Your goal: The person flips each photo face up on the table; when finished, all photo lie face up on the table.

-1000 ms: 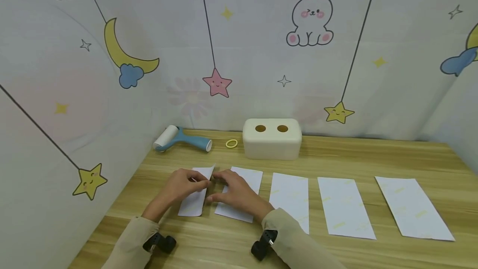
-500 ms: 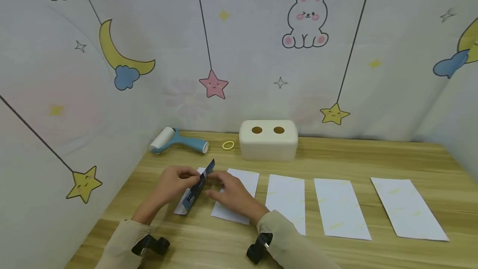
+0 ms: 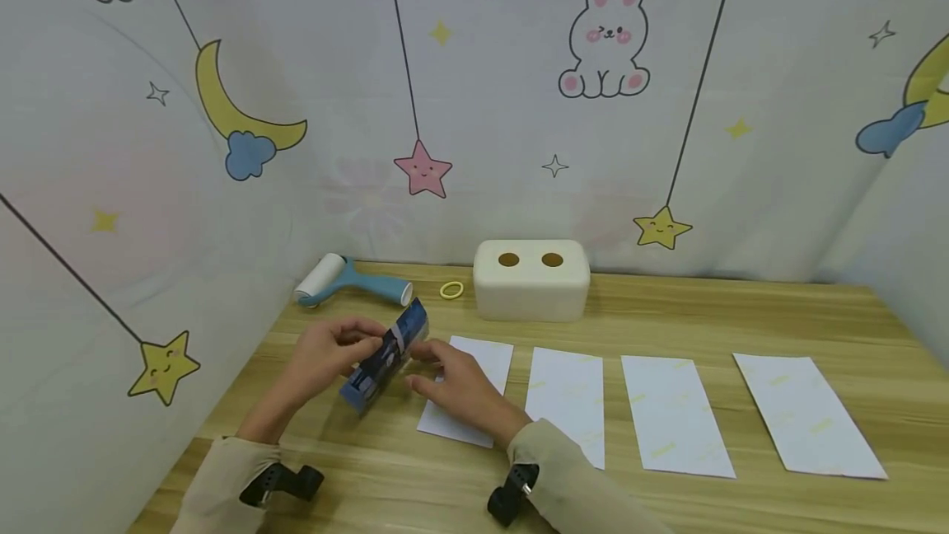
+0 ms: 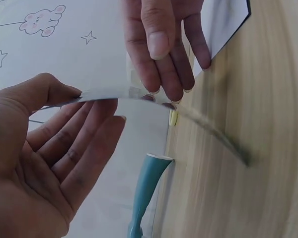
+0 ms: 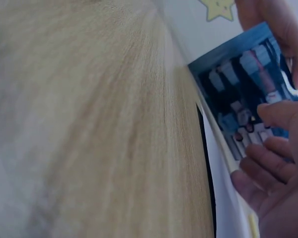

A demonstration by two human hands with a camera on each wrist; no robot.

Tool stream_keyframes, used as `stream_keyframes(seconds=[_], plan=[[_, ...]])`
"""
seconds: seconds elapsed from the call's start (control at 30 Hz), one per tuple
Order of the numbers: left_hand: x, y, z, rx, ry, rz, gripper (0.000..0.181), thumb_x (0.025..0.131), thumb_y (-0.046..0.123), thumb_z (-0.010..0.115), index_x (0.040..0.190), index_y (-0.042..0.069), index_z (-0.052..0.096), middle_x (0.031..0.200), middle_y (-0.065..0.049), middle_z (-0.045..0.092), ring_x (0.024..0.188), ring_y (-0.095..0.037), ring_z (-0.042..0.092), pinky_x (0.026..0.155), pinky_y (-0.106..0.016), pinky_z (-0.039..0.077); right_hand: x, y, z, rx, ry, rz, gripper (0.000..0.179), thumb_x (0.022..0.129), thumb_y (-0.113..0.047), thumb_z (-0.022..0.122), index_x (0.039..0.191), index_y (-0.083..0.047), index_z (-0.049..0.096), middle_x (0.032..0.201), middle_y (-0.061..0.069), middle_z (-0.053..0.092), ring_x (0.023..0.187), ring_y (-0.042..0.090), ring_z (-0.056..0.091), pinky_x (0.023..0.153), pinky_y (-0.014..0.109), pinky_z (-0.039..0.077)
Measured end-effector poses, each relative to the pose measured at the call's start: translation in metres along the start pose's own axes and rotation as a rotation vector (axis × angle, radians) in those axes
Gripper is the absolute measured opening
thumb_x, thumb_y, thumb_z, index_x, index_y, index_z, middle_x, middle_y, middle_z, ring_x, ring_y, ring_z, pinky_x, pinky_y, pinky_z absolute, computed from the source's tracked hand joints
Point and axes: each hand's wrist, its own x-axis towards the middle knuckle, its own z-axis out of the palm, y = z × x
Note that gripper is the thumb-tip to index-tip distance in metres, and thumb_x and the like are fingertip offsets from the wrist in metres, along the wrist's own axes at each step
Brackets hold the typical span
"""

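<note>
A photo print [image 3: 380,366] with a dark blue picture side is raised off the table at a tilt, bowed along its length. My left hand [image 3: 326,357] pinches it by its left long edge; in the left wrist view the thumb lies on one face and the fingers on the other. My right hand [image 3: 463,390] is at the print's other edge, its fingers loosely extended and fingertips right at the sheet. The right wrist view shows several figures on the print [image 5: 238,82], partly covered by the right thumb [image 5: 275,113].
Several white-backed sheets lie in a row to the right, the nearest sheet [image 3: 452,427] partly under my right hand. Behind stand a blue-handled lint roller [image 3: 374,283], a yellow ring [image 3: 451,291] and a cream box [image 3: 531,291] with two holes. A printed curtain [image 3: 504,105] encloses the table.
The leftmost sheet, earlier lying white side up, has been lifted and turned so its dark picture side shows. My left hand has moved slightly left with it; the right stays nearly in place.
</note>
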Motion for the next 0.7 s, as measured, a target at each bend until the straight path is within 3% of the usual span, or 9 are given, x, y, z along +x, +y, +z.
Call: stream_keyframes(seconds=[0.17,0.43,0.7], plan=[[0.0,0.0,-0.003,-0.071,0.017,0.001,0.027,0.101,0.012,0.074,0.124,-0.002,0.073,0.104,-0.013,0.076,0.083,-0.017,0.072,0.064,-0.035,0.061,0.0,0.001,0.002,0.053,0.032,0.013,0.037,0.102,-0.017,0.072,0.136,-0.004,0.065,0.135,0.011,0.069,0.125,0.028,0.065,0.103,0.039,0.053],[0.0,-0.002,-0.008,-0.169,0.042,0.053,0.033,0.1,0.006,0.073,0.129,-0.008,0.066,0.105,-0.015,0.074,0.082,-0.017,0.075,0.063,-0.038,0.062,-0.001,0.0,0.002,0.172,0.074,0.084,0.044,0.102,-0.018,0.073,0.142,-0.005,0.061,0.138,0.011,0.063,0.123,0.026,0.066,0.1,0.033,0.055],[0.002,-0.005,-0.013,-0.206,0.069,0.053,0.036,0.1,0.005,0.073,0.131,-0.01,0.062,0.107,-0.015,0.075,0.082,-0.017,0.075,0.066,-0.036,0.063,-0.001,-0.001,0.001,0.227,0.103,0.136,0.051,0.102,-0.022,0.074,0.148,-0.009,0.057,0.138,0.011,0.062,0.121,0.025,0.067,0.1,0.043,0.055]])
